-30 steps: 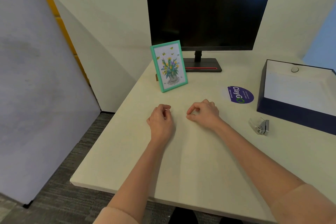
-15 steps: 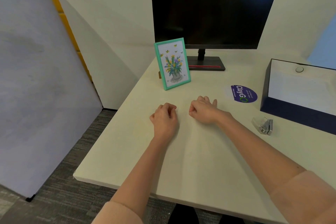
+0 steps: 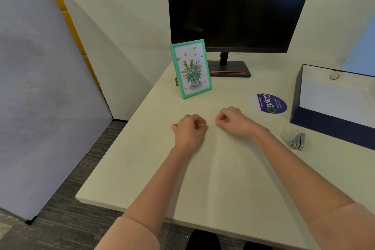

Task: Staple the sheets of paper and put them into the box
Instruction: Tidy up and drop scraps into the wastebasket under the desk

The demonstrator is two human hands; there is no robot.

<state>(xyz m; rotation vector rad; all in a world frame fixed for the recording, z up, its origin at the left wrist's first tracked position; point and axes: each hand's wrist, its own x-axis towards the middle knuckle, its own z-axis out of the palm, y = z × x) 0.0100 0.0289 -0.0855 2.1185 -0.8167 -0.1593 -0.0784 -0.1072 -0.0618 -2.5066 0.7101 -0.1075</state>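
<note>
Grey fabric-look partition panel (image 3: 40, 91) far left, its top cut off by the frame. Smooth matte cream desk (image 3: 125, 178). Teal-framed flower picture (image 3: 190, 68) stands upright, tilted back. Left hand (image 3: 188, 131) rests on the desk, fingers curled into a loose fist, holding nothing. Right hand (image 3: 233, 121) just beside it, same curl, also empty. Black glossy monitor (image 3: 233, 6) behind, top edge cropped. Round purple sticker (image 3: 268, 103) lies flat. Small clear-and-metal stapler (image 3: 294, 140) sits right of the right wrist, near the navy rigid box (image 3: 324, 126), open, white inside, partly cut off. Sheets of paper hard to make out against the desk.
</note>
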